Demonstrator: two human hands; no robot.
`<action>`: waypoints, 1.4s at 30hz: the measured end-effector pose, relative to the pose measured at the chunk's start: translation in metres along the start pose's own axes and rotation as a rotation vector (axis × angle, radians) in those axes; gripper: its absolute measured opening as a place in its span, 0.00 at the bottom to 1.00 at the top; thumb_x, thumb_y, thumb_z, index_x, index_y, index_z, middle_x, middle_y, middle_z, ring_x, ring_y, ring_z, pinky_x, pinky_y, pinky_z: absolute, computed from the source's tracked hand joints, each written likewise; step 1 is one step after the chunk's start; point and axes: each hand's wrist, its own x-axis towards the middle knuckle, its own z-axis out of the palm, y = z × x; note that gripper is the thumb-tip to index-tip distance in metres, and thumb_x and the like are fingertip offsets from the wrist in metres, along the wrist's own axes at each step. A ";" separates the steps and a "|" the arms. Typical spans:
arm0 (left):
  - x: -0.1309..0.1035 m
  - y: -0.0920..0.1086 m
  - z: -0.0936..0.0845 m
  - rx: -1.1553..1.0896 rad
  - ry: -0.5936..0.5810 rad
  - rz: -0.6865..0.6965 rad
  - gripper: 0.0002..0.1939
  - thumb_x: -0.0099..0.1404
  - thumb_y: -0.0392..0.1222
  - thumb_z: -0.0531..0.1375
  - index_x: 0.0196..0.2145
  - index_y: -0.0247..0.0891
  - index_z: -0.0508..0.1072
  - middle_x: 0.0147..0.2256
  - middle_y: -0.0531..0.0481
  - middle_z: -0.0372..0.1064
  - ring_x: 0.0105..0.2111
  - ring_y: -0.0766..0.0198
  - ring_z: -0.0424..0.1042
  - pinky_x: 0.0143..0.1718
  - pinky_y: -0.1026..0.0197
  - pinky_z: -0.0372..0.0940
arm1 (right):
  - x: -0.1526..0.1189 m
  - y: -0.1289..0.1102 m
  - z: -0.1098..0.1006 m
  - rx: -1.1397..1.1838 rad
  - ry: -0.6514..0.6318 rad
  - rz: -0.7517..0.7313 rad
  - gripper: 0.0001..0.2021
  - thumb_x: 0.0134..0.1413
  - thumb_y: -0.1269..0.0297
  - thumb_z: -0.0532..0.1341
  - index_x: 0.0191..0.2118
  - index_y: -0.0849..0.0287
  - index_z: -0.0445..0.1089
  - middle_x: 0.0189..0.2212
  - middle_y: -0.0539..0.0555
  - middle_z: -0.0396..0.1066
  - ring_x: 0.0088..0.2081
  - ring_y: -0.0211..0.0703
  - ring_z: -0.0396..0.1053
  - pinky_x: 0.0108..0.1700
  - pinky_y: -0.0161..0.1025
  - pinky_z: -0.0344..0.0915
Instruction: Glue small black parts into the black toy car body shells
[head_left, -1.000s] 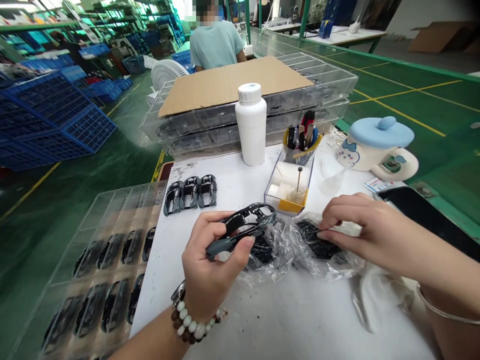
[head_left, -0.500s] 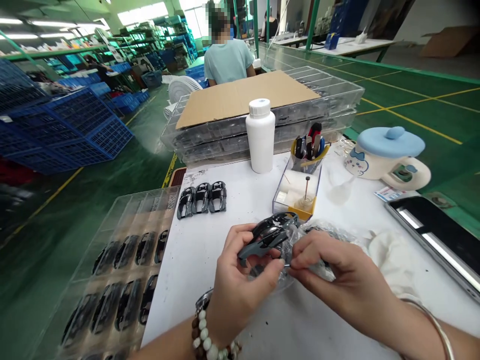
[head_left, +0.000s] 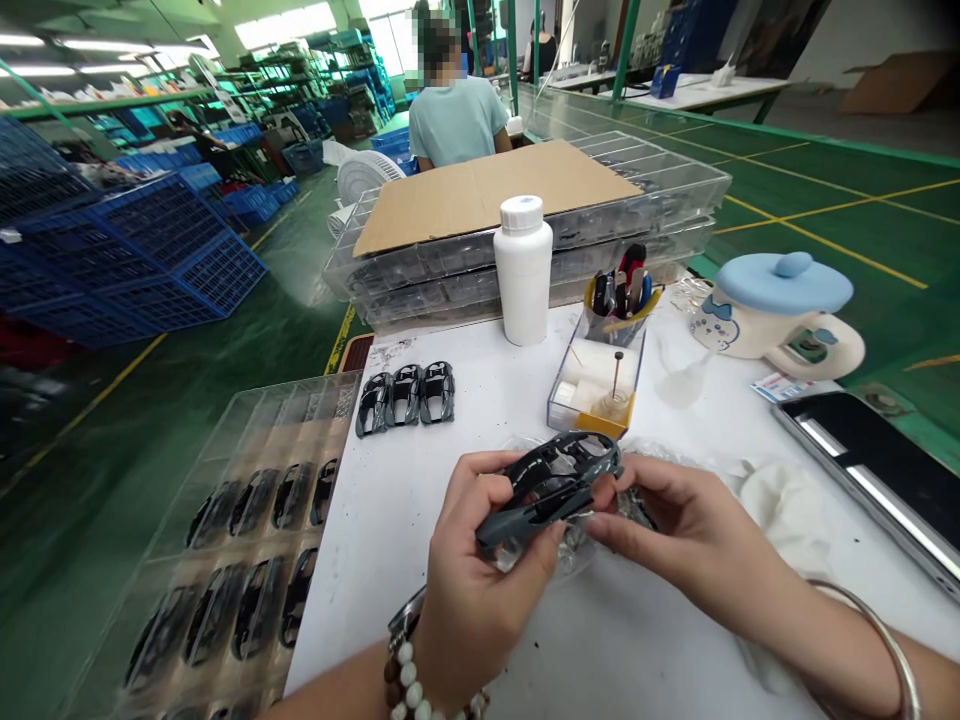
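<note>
In the head view, a black and grey toy car body shell [head_left: 551,485] is held over the near part of the table. My left hand [head_left: 484,560] closes round its left end, thumb below and fingers behind. At the shell's right end, my right hand [head_left: 667,520] has its thumb and fingertips on the edge. Clear crinkled plastic [head_left: 577,550] lies under and behind the shell, partly hidden by it and my hands. Three similar car shells [head_left: 406,396] sit side by side on the white table [head_left: 472,400], farther left.
A clear divided tray [head_left: 225,560] of car shells stands at the left. Behind are a white bottle [head_left: 523,275], a small box [head_left: 592,385] with cotton rolls and tools, and stacked trays under cardboard [head_left: 495,195]. A mug [head_left: 772,310] and a phone [head_left: 870,470] lie right.
The car shell has turned to show more of its open top and right end. My right fingers have shifted from the plastic by its underside to the shell's right end.
</note>
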 end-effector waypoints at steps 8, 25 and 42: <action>-0.003 0.002 -0.002 0.119 -0.006 0.187 0.11 0.57 0.28 0.60 0.36 0.41 0.68 0.46 0.48 0.61 0.48 0.61 0.67 0.48 0.59 0.68 | 0.000 0.000 -0.004 0.163 -0.126 0.082 0.10 0.54 0.57 0.63 0.28 0.56 0.67 0.27 0.48 0.64 0.33 0.40 0.63 0.40 0.37 0.63; 0.009 -0.002 -0.008 0.251 0.124 0.533 0.16 0.59 0.50 0.60 0.33 0.32 0.69 0.42 0.38 0.66 0.45 0.57 0.68 0.43 0.56 0.68 | -0.012 -0.017 -0.014 0.121 -0.038 -0.114 0.04 0.55 0.63 0.63 0.30 0.51 0.69 0.24 0.45 0.63 0.28 0.33 0.60 0.30 0.31 0.58; 0.008 -0.003 -0.007 0.399 0.059 0.594 0.09 0.56 0.40 0.62 0.32 0.33 0.69 0.45 0.40 0.64 0.45 0.61 0.68 0.45 0.62 0.69 | -0.016 -0.013 -0.003 -0.072 0.033 -0.137 0.06 0.57 0.60 0.62 0.29 0.51 0.69 0.22 0.45 0.62 0.26 0.34 0.59 0.28 0.32 0.57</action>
